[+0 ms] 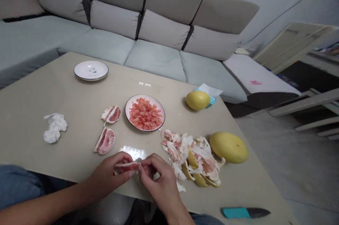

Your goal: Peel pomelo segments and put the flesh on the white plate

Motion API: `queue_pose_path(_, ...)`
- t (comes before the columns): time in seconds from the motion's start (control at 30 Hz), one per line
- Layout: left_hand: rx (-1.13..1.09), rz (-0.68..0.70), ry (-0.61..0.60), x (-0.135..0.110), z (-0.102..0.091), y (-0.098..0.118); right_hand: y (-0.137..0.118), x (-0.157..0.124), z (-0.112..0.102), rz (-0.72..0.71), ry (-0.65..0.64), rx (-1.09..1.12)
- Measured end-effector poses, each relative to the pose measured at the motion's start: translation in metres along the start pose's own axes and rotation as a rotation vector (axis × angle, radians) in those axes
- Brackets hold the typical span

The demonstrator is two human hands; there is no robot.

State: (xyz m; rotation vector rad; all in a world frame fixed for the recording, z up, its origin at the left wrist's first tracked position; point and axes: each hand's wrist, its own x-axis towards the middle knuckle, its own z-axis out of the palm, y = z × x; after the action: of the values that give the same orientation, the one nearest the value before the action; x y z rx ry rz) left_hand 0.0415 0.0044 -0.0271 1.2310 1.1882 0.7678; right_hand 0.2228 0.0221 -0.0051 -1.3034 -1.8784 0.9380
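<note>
My left hand (pixel 116 170) is closed around a pomelo segment (pixel 127 167) with pink flesh, just over the table's near edge. The fingertips of my right hand (pixel 159 177) pinch the segment's right end, at its pale membrane. Beyond my left hand lie more pomelo pieces (pixel 105 141), their pink flesh showing, with others (pixel 111 114) a little farther back. A dark-rimmed plate (pixel 127 106) holds a heap of loose pink pulp (pixel 145 113). To the right of my right hand is a pile of peel and membrane scraps (pixel 194 161).
Two whole yellow pomelos (pixel 229 147) (pixel 197 100) sit at the right, the farther by a tissue pack (pixel 212 94). A knife (pixel 245 212) with a teal handle lies near the front right edge. Crumpled tissues (pixel 55 128) and another plate (pixel 91 70) are at left. A sofa (pixel 156 55) stands behind.
</note>
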Motion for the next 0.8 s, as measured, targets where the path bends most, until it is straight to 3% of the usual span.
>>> queue_pose_path(0.2,-0.067,-0.105,0.065,0.005,-0.006,-0.009,0.0,0.004,-0.006,0.067,-0.067,0.023)
queue_pose_path(0.5,-0.256,0.014,0.058,0.001,-0.007,0.002,0.003,0.004,-0.009,0.096,-0.119,0.055)
queue_pose_path(0.8,-0.333,-0.002,0.093,0.002,-0.011,0.003,0.001,0.003,-0.01,0.151,-0.211,0.07)
